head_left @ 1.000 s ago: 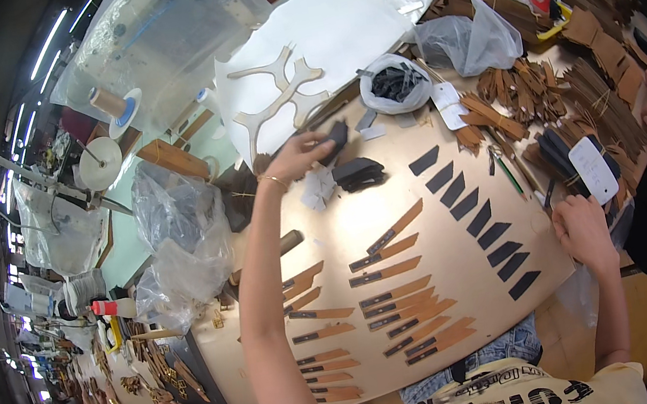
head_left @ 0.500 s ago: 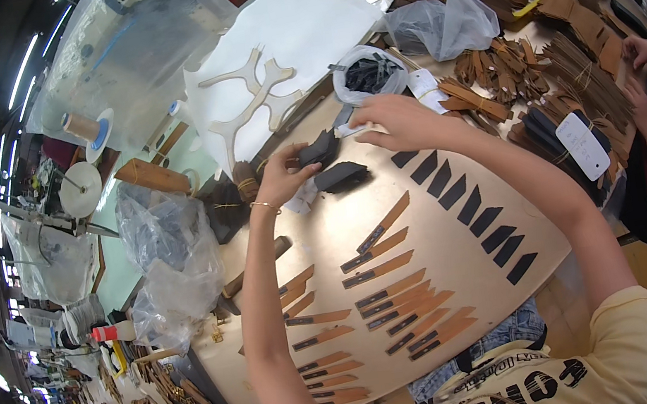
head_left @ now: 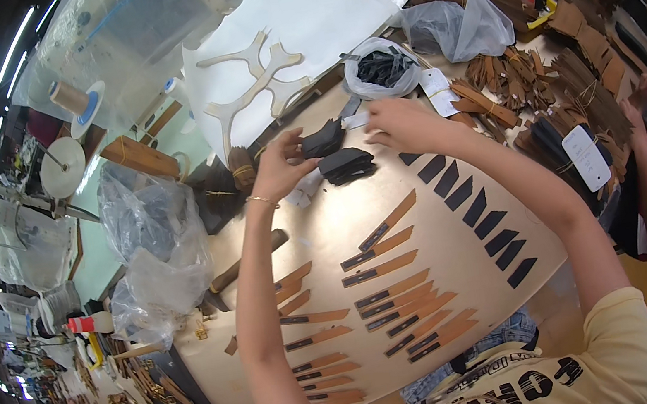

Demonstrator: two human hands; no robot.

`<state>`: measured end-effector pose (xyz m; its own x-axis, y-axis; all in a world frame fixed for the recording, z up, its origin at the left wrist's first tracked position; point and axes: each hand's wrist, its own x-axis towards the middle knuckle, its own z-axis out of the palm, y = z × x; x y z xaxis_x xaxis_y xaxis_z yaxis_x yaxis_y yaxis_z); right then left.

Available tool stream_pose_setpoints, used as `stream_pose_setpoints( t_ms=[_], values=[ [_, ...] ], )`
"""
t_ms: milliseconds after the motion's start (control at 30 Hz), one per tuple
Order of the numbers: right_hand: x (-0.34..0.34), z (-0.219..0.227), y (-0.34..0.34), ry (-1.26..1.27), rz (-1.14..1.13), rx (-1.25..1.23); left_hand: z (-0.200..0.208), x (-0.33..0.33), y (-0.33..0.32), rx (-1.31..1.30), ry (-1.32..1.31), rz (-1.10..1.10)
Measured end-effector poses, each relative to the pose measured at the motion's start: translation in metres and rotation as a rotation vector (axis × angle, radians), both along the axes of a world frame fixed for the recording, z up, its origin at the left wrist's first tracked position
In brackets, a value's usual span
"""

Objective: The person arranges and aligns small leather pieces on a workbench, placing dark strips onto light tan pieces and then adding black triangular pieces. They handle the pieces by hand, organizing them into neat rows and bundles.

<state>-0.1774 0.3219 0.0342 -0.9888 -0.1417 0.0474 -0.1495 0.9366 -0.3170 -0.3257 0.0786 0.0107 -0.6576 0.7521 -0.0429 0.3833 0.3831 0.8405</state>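
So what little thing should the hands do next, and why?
Probably the right hand should pull one black piece off the stack that the left hand holds up. A row of black pieces already lies spread on the board, so one more likely goes at its end.

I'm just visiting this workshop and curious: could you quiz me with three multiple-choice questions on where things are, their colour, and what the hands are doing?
1. Where does the row of dark parallelogram pieces lie on the board?
A. right side
B. left edge
C. off it

2. What colour is the stack between the hands?
A. white
B. black
C. tan

3. What is the left hand doing?
A. resting flat
B. pinching a dark piece
C. holding scissors

Answers: 1 A, the row runs beneath the right forearm; 2 B, it is plainly black; 3 B, fingers close on it.
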Motion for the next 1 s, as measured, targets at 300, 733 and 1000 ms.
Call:
stream_pose_setpoints(
  t_ms=[300, 733, 1000],
  values=[
    [0.073, -0.032, 0.030, 0.184, 0.189, 0.356, 0.057, 0.068, 0.004, 0.190, 0.481, 0.107],
    [0.072, -0.042, 0.039, 0.454, 0.272, 0.288, 0.002, 0.162, 0.065, -0.117, 0.598, -0.238],
    [0.072, -0.047, 0.041, 0.489, 0.297, 0.380, -0.011, 0.164, 0.072, -0.157, 0.587, -0.192]
  ],
)
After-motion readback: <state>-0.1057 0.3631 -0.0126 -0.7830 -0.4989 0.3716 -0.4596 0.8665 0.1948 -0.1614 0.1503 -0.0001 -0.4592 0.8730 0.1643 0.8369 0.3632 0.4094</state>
